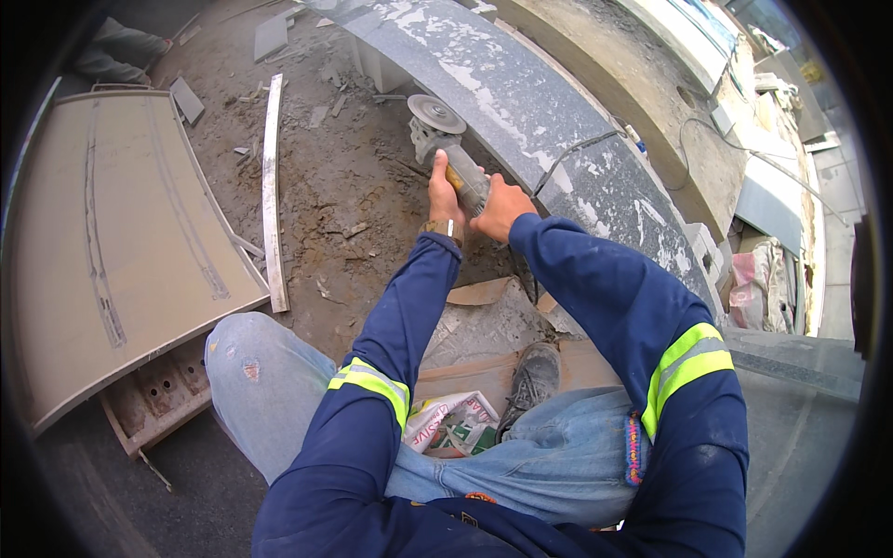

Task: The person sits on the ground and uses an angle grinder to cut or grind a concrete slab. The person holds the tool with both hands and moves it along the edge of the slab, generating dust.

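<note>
Tool: dust-coated angle grinder with a grey and yellow body (459,168), held tilted at upper centre of the frame, its head toward the top.
Disc: round grey cutting disc (437,112) at the grinder's far end, beyond the fingers of both hands.
Left grip: left hand (446,193) wraps the body from the left, thumb extended along it toward the head; its other fingers are mostly hidden.
Right grip: right hand (505,206) closes on the rear end, fingers bent around it.
Slab edge: long, curved grey stone slab with white patches (521,107); its inner edge runs just beside the disc, contact uncertain.
Ground: brown soil scattered with rubble (344,200), giving lateral room left of the grinder.
Left limit: narrow, pale, slightly bowed strip (273,186), then a broad tan panel (139,214).
Cable: thin black cable (569,156) crossing the slab toward the right hand.
</note>
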Demonstrator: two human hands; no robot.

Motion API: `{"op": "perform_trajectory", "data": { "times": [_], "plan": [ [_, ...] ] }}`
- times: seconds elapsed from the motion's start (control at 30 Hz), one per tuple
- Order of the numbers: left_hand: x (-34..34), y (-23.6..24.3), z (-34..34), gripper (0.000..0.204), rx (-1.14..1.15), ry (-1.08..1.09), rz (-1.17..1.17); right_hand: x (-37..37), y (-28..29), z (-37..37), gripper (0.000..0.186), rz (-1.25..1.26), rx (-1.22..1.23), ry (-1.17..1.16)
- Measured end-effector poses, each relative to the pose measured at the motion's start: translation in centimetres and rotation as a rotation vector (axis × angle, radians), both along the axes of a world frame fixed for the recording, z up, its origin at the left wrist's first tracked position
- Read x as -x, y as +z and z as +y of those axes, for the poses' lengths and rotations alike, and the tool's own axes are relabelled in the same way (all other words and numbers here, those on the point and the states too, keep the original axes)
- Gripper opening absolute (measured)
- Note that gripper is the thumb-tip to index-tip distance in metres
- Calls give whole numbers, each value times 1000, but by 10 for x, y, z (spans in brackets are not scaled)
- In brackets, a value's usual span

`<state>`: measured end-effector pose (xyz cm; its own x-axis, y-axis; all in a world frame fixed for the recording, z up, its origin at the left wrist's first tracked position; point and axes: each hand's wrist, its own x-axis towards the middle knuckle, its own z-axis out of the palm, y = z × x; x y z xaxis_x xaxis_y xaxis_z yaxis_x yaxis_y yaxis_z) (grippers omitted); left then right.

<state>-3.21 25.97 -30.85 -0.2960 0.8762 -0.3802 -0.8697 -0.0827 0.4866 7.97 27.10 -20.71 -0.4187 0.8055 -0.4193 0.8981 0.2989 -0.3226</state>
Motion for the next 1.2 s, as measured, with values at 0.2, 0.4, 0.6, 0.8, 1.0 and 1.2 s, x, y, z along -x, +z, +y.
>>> {"op": "perform_trajectory", "data": {
  "times": [0.2,0.4,0.6,0.8,1.0,1.2],
  "plan": [
    [-1,-2,-2,63,-17,3,-10,-1,-1,-2,76,-6,11,-2],
    [0,-3,0,63,10,-19,24,-4,5,-3,75,17,30,-21],
    [5,4,0,64,3,-27,-7,2,0,1,72,38,16,-30],
    [11,-6,10,61,-5,-15,21,6,-2,5,83,26,21,-47],
    [20,-3,10,62,-18,-29,-23,14,-5,7,77,58,-22,-21],
    [19,2,13,62,-8,-26,-2,15,-11,13,82,59,-18,-27]
  ]
}}
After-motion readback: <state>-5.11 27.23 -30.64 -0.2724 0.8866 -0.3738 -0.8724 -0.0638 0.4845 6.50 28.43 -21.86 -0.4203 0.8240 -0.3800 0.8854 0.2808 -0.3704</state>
